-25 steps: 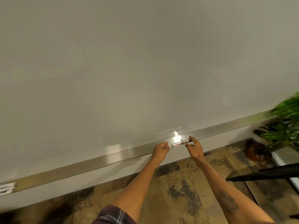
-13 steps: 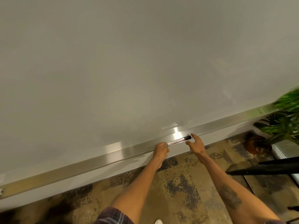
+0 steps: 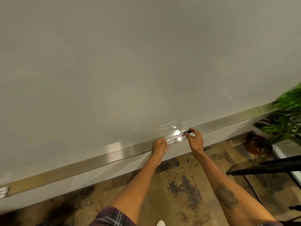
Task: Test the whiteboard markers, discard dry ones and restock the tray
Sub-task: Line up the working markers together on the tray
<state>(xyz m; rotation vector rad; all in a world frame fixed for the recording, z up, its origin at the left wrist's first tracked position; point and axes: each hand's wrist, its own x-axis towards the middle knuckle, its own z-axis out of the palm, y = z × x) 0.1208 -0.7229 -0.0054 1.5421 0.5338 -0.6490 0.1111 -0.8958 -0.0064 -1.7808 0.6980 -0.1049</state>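
A white marker (image 3: 175, 137) with a black cap lies along the metal tray (image 3: 97, 154) under the big whiteboard (image 3: 146, 62). My right hand (image 3: 195, 141) pinches the marker's black cap end between thumb and fingers. My left hand (image 3: 160, 145) is at the marker's other end with its fingers loosely apart; I cannot tell whether they touch the barrel. Several more white markers (image 3: 3, 191) lie at the tray's far left end, cut off by the frame edge.
A potted plant (image 3: 286, 118) in a brown pot (image 3: 259, 146) stands on the floor at the right. A black slanted bar (image 3: 268, 167) juts in from the right over the patterned carpet (image 3: 179, 185). A glass panel edge runs along the far right.
The marker has come down from above the tray onto it. My right hand has closed on the cap end, and my left hand's grip has loosened.
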